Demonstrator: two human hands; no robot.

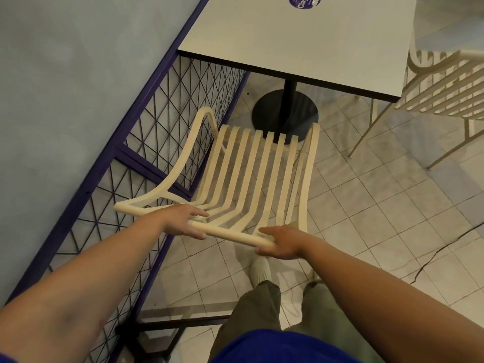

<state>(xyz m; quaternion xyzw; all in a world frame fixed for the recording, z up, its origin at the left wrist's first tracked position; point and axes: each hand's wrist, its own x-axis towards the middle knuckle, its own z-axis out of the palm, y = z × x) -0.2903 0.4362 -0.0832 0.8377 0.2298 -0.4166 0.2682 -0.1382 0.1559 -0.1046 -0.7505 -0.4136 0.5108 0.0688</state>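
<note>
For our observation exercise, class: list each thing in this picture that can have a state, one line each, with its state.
Chair: faces the table, seat empty, held by its top rail.
Left hand: grips the top rail.
Right hand: grips the rail's right end.
Table: standing, bare but for a purple sticker.
Second chair: empty, at the table's right.
Floor: tiled, cracked at the right.

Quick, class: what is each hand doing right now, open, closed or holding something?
Left hand: grips the chair's top rail, thumb underneath.
Right hand: grips the same rail at its other end.
</note>
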